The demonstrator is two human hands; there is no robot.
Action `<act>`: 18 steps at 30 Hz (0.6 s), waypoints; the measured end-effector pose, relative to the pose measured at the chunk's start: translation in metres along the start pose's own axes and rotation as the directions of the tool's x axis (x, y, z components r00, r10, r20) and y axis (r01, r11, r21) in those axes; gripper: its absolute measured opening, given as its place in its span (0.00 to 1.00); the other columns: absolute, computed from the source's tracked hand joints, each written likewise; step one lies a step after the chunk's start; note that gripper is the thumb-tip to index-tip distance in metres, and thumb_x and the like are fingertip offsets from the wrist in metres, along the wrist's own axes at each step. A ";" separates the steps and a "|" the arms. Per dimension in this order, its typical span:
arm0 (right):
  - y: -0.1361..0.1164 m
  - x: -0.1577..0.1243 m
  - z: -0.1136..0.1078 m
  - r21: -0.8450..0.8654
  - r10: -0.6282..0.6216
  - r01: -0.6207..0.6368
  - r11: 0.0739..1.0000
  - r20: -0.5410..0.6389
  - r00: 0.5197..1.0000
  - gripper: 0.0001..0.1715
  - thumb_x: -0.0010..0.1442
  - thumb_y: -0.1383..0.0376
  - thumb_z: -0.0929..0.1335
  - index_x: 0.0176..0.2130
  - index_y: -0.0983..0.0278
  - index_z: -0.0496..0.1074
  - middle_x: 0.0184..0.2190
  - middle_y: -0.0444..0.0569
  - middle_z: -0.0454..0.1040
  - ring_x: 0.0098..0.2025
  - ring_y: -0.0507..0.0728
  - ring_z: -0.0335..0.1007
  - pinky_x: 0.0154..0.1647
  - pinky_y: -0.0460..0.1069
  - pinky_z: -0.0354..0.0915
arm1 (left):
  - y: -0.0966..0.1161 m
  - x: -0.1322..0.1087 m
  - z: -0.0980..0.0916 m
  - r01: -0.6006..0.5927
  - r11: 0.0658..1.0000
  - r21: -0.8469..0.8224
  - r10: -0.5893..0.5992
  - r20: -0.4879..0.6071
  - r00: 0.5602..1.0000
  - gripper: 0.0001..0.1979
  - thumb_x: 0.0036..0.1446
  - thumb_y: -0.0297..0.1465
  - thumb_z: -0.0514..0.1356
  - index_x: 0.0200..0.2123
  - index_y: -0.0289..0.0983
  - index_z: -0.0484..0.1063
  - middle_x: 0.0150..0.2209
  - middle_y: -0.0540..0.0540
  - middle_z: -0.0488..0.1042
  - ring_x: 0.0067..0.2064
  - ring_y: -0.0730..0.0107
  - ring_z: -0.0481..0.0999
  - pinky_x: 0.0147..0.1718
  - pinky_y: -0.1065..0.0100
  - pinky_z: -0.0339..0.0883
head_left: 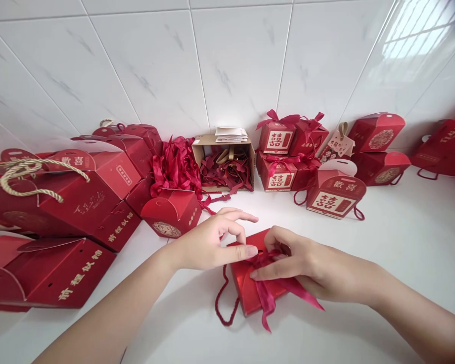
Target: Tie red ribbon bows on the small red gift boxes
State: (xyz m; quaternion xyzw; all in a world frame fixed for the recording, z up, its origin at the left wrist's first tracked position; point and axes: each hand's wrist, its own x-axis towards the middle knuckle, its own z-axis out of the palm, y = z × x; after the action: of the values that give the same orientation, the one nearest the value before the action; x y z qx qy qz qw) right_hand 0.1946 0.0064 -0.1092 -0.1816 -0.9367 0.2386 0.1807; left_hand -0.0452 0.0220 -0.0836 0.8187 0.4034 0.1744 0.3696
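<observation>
One red box [249, 297] sits right under the fingertips [255, 274]; left hand [210, 241] loosely spread, gripping nothing visible, right hand [301, 260] curled over the pink ribbon [266, 301], can't tell if it's pinching; cord [220, 305] loops past the box's left edge, room rightward on the white tabletop [409, 232]

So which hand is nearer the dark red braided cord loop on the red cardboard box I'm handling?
Left. Your left hand is just beyond the cord loop, near its upper end; your right hand is farther off, at the shiny magenta ribbon on the red box.
</observation>
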 end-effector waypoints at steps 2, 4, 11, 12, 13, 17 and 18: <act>0.001 0.000 0.001 0.006 0.010 -0.010 1.000 0.031 0.999 0.25 0.60 0.74 0.66 0.54 0.55 0.70 0.45 0.53 0.65 0.41 0.55 0.67 0.39 0.47 0.68 | 0.002 0.001 0.003 0.032 0.998 0.055 -0.025 -0.114 0.993 0.14 0.54 0.39 0.61 0.20 0.39 0.69 0.55 0.46 0.70 0.64 0.53 0.56 0.59 0.52 0.53; 0.000 0.000 0.002 0.023 0.023 -0.024 0.999 0.032 0.999 0.28 0.60 0.75 0.64 0.57 0.56 0.66 0.47 0.54 0.65 0.43 0.55 0.67 0.40 0.48 0.68 | 0.004 0.001 0.007 0.052 0.997 0.056 -0.040 -0.204 0.978 0.14 0.53 0.37 0.61 0.19 0.38 0.67 0.53 0.44 0.72 0.62 0.53 0.59 0.59 0.52 0.53; -0.007 0.005 0.004 0.144 0.149 -0.108 0.984 -0.310 0.939 0.13 0.61 0.76 0.62 0.44 0.61 0.62 0.38 0.47 0.71 0.37 0.51 0.68 0.38 0.46 0.67 | 0.013 -0.002 0.021 -0.026 0.978 -0.206 -0.022 -0.224 0.974 0.14 0.54 0.31 0.60 0.20 0.38 0.59 0.44 0.47 0.77 0.55 0.60 0.69 0.53 0.61 0.59; -0.007 0.005 0.005 0.147 0.152 -0.108 0.983 -0.340 0.928 0.12 0.61 0.75 0.63 0.43 0.61 0.62 0.37 0.47 0.71 0.37 0.50 0.68 0.38 0.46 0.67 | 0.013 -0.002 0.024 -0.036 0.972 -0.231 -0.017 -0.224 0.974 0.15 0.53 0.30 0.60 0.20 0.38 0.57 0.41 0.47 0.77 0.54 0.60 0.70 0.51 0.63 0.61; -0.007 0.006 0.006 0.151 0.153 -0.104 0.983 -0.362 0.920 0.12 0.60 0.75 0.63 0.43 0.61 0.62 0.37 0.46 0.71 0.36 0.50 0.68 0.37 0.46 0.67 | 0.014 -0.002 0.027 -0.039 0.966 -0.254 -0.020 -0.227 0.974 0.16 0.53 0.29 0.60 0.20 0.38 0.55 0.38 0.47 0.77 0.52 0.60 0.72 0.49 0.64 0.63; -0.005 0.007 0.008 0.168 0.150 -0.087 0.982 -0.415 0.897 0.12 0.60 0.75 0.64 0.42 0.61 0.63 0.35 0.45 0.72 0.34 0.49 0.68 0.36 0.45 0.68 | 0.015 0.000 0.039 -0.025 0.948 -0.317 -0.066 -0.274 0.959 0.18 0.54 0.30 0.60 0.18 0.38 0.54 0.30 0.48 0.75 0.47 0.60 0.75 0.40 0.68 0.66; -0.004 0.007 0.008 0.173 0.154 -0.088 0.981 -0.419 0.895 0.12 0.60 0.75 0.64 0.42 0.61 0.63 0.35 0.44 0.72 0.34 0.49 0.68 0.36 0.45 0.68 | 0.014 0.001 0.040 -0.023 0.944 -0.330 -0.075 -0.283 0.956 0.18 0.54 0.30 0.60 0.18 0.38 0.54 0.29 0.48 0.75 0.48 0.60 0.74 0.39 0.68 0.66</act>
State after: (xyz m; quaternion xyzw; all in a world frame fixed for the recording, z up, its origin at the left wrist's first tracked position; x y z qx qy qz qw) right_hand 0.1839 0.0027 -0.1122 -0.2740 -0.8400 0.2729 0.3807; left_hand -0.0135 -0.0020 -0.0999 0.7050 0.4295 0.3534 0.4401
